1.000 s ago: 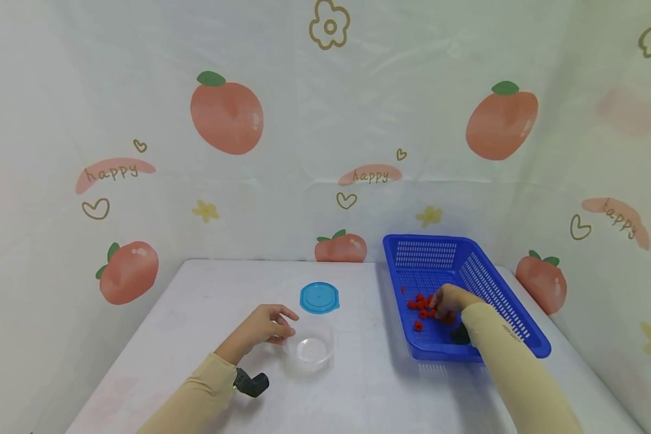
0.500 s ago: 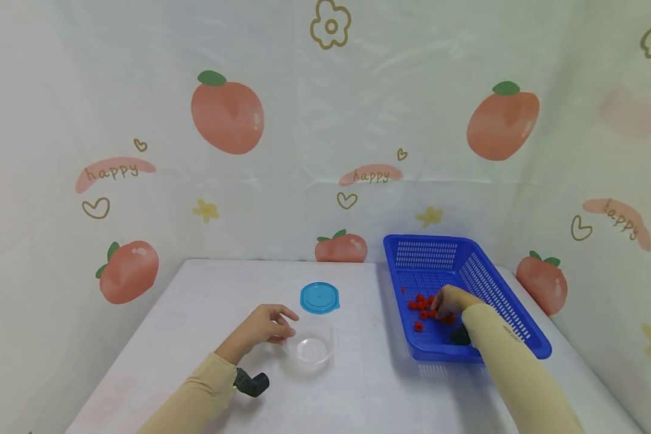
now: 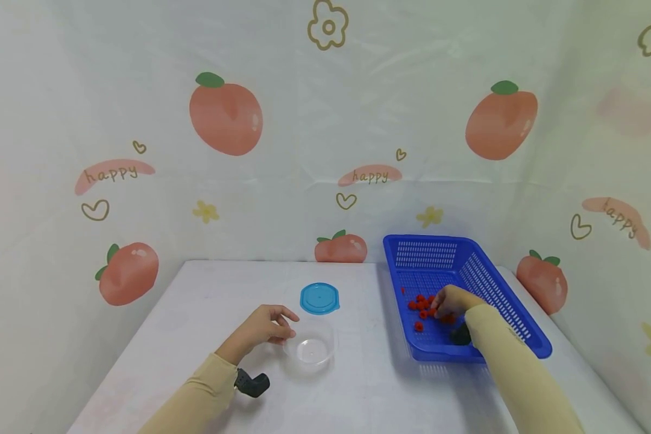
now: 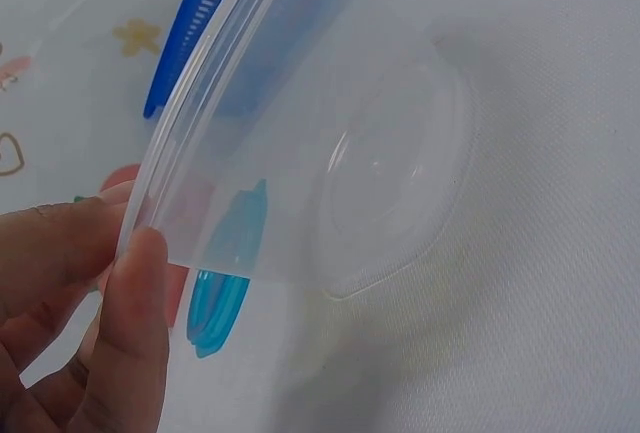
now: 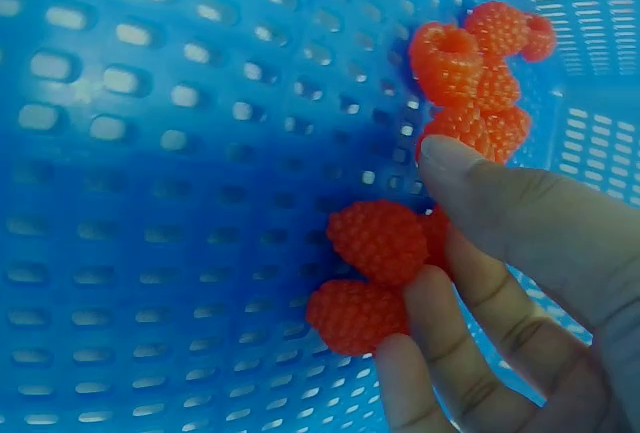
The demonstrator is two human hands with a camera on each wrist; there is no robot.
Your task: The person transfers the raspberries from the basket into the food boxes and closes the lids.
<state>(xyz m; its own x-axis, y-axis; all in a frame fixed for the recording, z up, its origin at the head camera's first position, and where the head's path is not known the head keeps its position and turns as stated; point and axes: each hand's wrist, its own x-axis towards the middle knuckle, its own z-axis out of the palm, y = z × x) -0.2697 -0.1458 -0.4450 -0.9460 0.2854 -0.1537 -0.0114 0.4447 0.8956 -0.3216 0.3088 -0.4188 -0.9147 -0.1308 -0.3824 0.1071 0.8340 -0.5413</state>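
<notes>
At the table's middle, my left hand (image 3: pixel 264 325) pinches the rim of a clear plastic container (image 3: pixel 311 351) between thumb and fingers. The left wrist view shows the container (image 4: pixel 390 153) side-on, its see-through wall letting the blue lid show behind. My right hand (image 3: pixel 456 298) reaches down into a blue basket (image 3: pixel 480 354) among red raspberries (image 3: pixel 419 326). Seen from the right wrist, the thumb (image 5: pixel 455 163) lies by a cluster of raspberries and stands apart from the fingers. Fingertips are right at two raspberries (image 5: pixel 380 241), and another is partly hidden behind the fingers.
A round blue lid (image 3: pixel 319 299) lies flat on the white table (image 3: pixel 358 386), behind the container. The basket's slotted walls rise around the right hand. A printed curtain (image 3: pixel 304 120) hangs behind the table and along its sides.
Almost nothing differs: the right forearm and wrist have shifted very slightly, while the left hand stays at the container's rim.
</notes>
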